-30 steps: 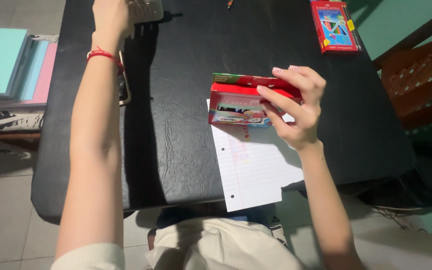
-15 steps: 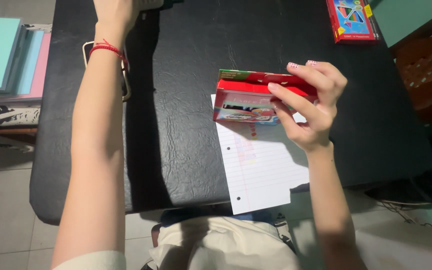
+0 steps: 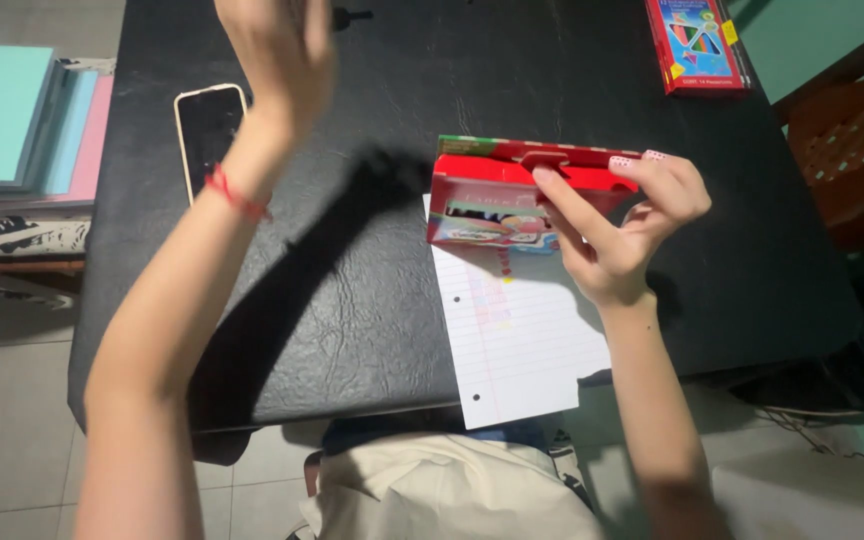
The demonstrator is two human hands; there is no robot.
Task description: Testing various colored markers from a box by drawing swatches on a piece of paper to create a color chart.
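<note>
Red cardboard pencil box [image 3: 497, 195] sits upright at the far edge of one lined white paper sheet [image 3: 517, 330], mid black table [image 3: 372, 300]. Right hand [image 3: 617, 225] pinches its top flap, which looks partly lifted; nothing taken out yet. Left hand [image 3: 277, 45] raised above the table, fingers loose, holding nothing. Second red pencil box [image 3: 697, 45] far right, one phone [image 3: 207, 125] far left; two boxes total.

Left hand [image 3: 277, 45] raised, blurred; right hand [image 3: 617, 225] curled, gripping.
</note>
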